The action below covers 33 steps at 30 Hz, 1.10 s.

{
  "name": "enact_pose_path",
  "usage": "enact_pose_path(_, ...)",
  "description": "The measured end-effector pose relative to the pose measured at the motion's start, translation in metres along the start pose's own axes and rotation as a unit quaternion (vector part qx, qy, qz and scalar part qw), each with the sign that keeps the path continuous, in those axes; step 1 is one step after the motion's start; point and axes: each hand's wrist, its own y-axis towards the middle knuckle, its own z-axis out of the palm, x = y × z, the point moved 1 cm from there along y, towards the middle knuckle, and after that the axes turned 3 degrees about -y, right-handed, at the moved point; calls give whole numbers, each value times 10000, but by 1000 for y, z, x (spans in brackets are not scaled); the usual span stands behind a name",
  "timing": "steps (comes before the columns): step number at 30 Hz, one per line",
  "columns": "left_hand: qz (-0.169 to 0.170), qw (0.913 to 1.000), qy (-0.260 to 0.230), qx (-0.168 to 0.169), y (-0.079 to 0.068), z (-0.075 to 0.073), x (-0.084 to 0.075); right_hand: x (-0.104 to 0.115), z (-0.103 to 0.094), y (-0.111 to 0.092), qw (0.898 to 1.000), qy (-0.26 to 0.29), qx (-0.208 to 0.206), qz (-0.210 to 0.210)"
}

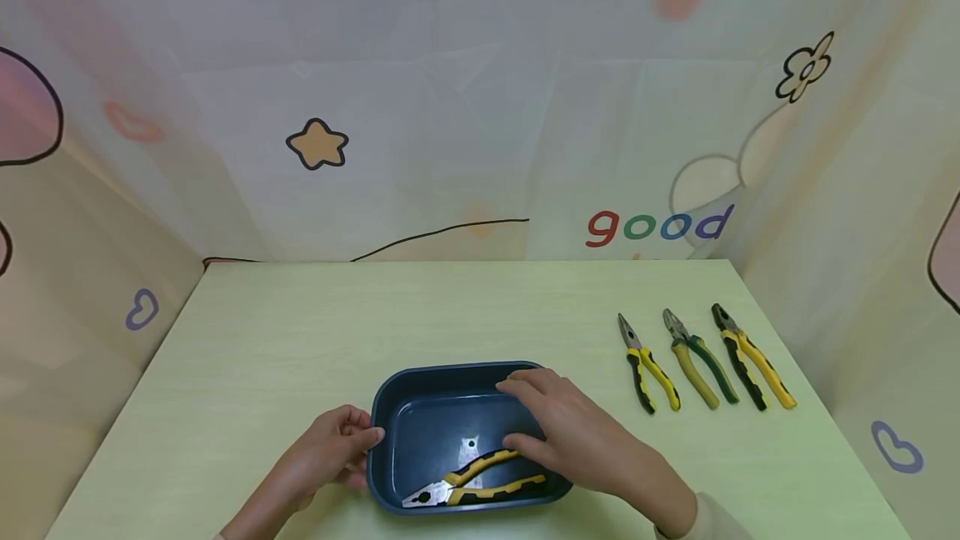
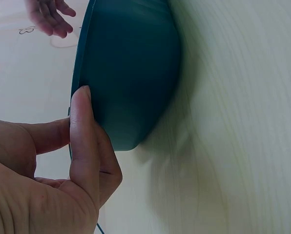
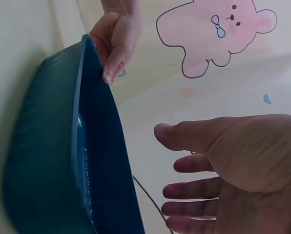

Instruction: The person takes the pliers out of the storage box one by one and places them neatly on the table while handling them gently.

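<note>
A dark blue plastic tray [image 1: 438, 383] stands near the table's front edge. My left hand [image 1: 333, 446] pinches its left rim, thumb on the inside and fingers against the outer wall, as the left wrist view also shows. Inside the tray, along its near side, lies a pair of yellow-and-black pliers [image 1: 450, 492], metal jaws pointing left. Over the tray's right part hovers my right hand [image 1: 573, 432], fingers extended and holding nothing; it covers the ends of the pliers' upper handle. In the right wrist view this hand [image 3: 233, 170] is apart from the tray.
On the table's right side lie three more tools in a row: long-nose pliers [image 1: 637, 352], green-handled pliers [image 1: 705, 365] and yellow-and-black pliers [image 1: 738, 344]. A printed curtain [image 1: 420, 90] hangs behind the pale table [image 1: 315, 315] and along both sides.
</note>
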Motion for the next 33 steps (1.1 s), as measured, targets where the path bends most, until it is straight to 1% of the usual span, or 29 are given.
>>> enact_pose_path(12, 84, 9999, -36, 50, 0, 0, 1, 6, 9, 6, 9989, -70, 435, -146)
enact_pose_path(20, 88, 9999, 23, 51, 0, 0, 1, 5, 17, 10, 9976, -103, 635, -258)
enact_pose_path(26, 31, 10000, 24, 19, -1, 0, -1, 5, 22, 14, 9958, -189, 835, -324)
enact_pose_path(33, -2, 10000, 34, 11, -2, -1, -2, 3, 27, 15, 9946, -227, 937, -378)
